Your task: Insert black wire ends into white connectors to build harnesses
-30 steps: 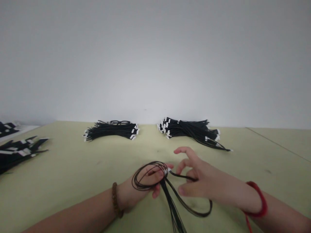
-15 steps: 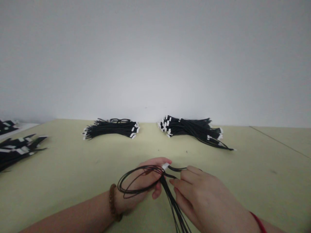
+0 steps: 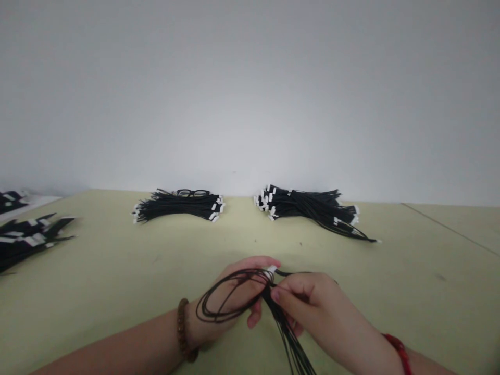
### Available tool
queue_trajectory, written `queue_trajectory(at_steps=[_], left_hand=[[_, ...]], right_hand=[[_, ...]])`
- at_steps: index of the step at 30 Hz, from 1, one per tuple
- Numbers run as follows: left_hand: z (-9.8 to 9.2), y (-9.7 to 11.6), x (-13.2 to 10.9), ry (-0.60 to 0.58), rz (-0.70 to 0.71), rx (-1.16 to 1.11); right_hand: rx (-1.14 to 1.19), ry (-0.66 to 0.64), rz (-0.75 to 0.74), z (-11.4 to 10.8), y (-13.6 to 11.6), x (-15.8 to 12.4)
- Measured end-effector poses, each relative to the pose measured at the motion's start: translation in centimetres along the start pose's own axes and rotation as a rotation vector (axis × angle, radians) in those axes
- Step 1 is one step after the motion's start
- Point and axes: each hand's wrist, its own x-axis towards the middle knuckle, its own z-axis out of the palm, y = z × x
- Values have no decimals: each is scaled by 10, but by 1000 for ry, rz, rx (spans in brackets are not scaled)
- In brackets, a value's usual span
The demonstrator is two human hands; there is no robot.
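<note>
My left hand [image 3: 244,291] is closed on a looped bundle of thin black wires [image 3: 209,311], the loop hanging back over the hand towards the wrist. A white connector [image 3: 271,270] shows at the left fingertips, partly covered. From the grip, loose wire ends [image 3: 289,336] run down to the bottom edge. Close on the right, my right hand [image 3: 312,307] pinches black wire beside the connector, thumb and index finger together. One dark strand passes behind the right hand's knuckles. How many wires the right fingers hold is hidden.
At the back lie two piles of black wires with white connectors, one left [image 3: 179,207] and one right [image 3: 308,208]. A pair of glasses [image 3: 193,192] is behind the left pile. More connector-ended wires [image 3: 31,237] lie at the left edge. A wall [image 3: 250,94] rises behind the table [image 3: 117,260].
My right hand has turned and its thumb and index finger have closed in by the connector. My left hand and the wire loop have shifted slightly right.
</note>
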Motion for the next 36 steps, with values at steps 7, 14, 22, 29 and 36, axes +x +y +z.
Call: queue_trajectory(at_steps=[7,14,22,29,36], left_hand=[[3,2,2,-10,-12,20],[4,5,3,8,-6,30],[14,11,2,125,-54,-8],[16,15,0,208,-114,-199],[15,18,-1,179,-85,-296]], right_hand=[[102,-95,71,-2,0,6],[-21,1,16,-5,3,5],[-15,-36,64,-9,-2,3],[197,-134,168,-42,-39,-13],[258,-391,140,-46,-44,-39]])
